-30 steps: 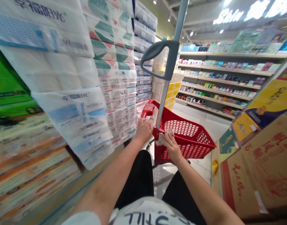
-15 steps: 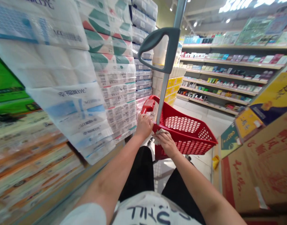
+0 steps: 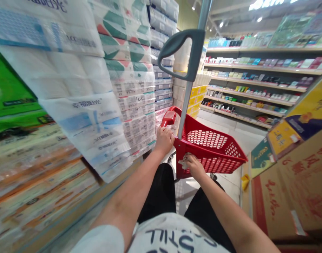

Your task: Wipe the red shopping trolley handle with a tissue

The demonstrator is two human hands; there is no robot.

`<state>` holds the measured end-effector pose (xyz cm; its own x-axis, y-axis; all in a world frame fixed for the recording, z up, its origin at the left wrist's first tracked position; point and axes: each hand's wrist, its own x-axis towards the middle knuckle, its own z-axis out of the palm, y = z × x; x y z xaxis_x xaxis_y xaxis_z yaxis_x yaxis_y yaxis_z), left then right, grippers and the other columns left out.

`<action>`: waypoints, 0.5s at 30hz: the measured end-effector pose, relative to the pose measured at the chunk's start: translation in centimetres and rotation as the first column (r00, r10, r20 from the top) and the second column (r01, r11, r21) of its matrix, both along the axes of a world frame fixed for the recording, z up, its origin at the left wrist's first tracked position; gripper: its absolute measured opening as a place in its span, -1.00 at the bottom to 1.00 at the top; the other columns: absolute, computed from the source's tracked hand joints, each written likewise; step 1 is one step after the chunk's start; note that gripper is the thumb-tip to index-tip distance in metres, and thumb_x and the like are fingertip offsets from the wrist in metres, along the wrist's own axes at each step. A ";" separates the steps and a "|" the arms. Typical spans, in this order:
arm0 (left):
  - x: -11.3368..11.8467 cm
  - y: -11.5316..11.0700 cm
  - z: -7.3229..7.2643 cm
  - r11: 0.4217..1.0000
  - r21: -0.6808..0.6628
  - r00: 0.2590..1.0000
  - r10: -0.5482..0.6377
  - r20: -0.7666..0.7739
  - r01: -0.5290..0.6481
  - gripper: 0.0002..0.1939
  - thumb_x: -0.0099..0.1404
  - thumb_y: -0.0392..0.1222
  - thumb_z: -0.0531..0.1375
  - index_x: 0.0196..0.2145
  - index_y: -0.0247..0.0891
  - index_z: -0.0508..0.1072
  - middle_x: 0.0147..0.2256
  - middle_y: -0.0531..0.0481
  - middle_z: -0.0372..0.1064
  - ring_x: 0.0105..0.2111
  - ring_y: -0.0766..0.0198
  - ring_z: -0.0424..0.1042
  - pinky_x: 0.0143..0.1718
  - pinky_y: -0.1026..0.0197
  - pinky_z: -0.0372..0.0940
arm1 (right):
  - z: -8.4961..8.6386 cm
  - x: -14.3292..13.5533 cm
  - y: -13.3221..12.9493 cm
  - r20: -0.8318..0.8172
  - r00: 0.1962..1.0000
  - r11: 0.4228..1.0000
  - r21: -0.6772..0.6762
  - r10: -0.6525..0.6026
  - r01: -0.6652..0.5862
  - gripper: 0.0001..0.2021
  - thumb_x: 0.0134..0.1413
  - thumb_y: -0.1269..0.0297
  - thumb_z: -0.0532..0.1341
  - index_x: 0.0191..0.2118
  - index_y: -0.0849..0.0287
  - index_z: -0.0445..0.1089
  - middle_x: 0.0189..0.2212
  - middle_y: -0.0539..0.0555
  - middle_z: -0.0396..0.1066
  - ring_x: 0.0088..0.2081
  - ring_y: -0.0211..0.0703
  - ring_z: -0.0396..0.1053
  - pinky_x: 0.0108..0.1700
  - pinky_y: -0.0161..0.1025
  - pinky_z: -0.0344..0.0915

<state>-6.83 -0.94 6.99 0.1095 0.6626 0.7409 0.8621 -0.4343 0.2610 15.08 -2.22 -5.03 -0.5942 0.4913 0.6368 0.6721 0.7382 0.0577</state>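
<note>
In front of my knees stands a red plastic shopping basket [image 3: 216, 154] on small wheels, with perforated sides. A metal pole topped by a grey loop handle [image 3: 194, 56] rises from its near end. My left hand [image 3: 164, 138] is closed over the basket's near rim, beside the folded red handle [image 3: 169, 117]. Lower on the near side, my right hand [image 3: 194, 164] presses a crumpled, whitish cloth [image 3: 183, 163] against the red wall. Its fingers are bent over the cloth and partly hide it.
Wrapped paper packs [image 3: 89, 112] are stacked high close on my left. Cardboard boxes [image 3: 303, 186] stand at the right. Beyond the basket are shelves of small goods [image 3: 255, 77] and a pale tiled floor. A yellow object [image 3: 245, 182] lies by the boxes.
My right hand has slid the cloth down from the basket's top rim onto its near side. The left hand keeps its place on the rim. The view has shifted slightly.
</note>
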 end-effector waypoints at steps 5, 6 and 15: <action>0.2 -0.5 -0.1 0.999 -0.025 0.999 0.034 -0.013 -0.034 -0.80 0.30 -0.30 0.04 -0.38 -0.27 0.45 -0.28 -0.13 0.40 -0.09 0.07 0.24 0.21 -0.11 -0.02 | 0.0 0.5 -0.3 -0.007 0.999 0.998 0.033 0.044 -0.044 -0.69 0.15 0.53 0.05 -0.15 0.14 0.50 -0.05 0.19 0.38 0.02 0.06 0.28 0.04 -0.02 0.33; 0.2 -0.7 -0.1 0.999 -0.022 0.998 0.048 -0.030 -0.049 -0.80 0.30 -0.29 0.04 -0.38 -0.28 0.46 -0.29 -0.13 0.41 -0.09 0.07 0.24 0.21 -0.10 -0.02 | -0.4 0.8 -0.2 0.038 0.997 0.998 0.012 0.065 -0.065 -0.67 0.13 0.55 0.04 -0.17 0.13 0.51 -0.08 0.18 0.40 -0.02 0.04 0.31 0.01 -0.04 0.34; -0.5 -0.8 -0.4 0.994 -0.047 0.992 0.095 -0.078 -0.098 -0.81 0.27 -0.23 0.08 -0.36 -0.27 0.49 -0.25 -0.10 0.43 -0.04 0.08 0.22 0.24 -0.08 -0.06 | -2.4 1.6 1.4 0.125 0.991 0.992 0.113 0.049 -0.063 -0.72 0.12 0.50 0.06 -0.20 0.17 0.51 -0.11 0.17 0.42 -0.06 0.04 0.33 -0.02 -0.09 0.29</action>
<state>-7.34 -1.70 6.56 0.0975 0.7095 0.6979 0.9174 -0.3359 0.2133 16.70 -0.83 -7.43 -0.6955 0.3817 0.6088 0.6126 0.7578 0.2248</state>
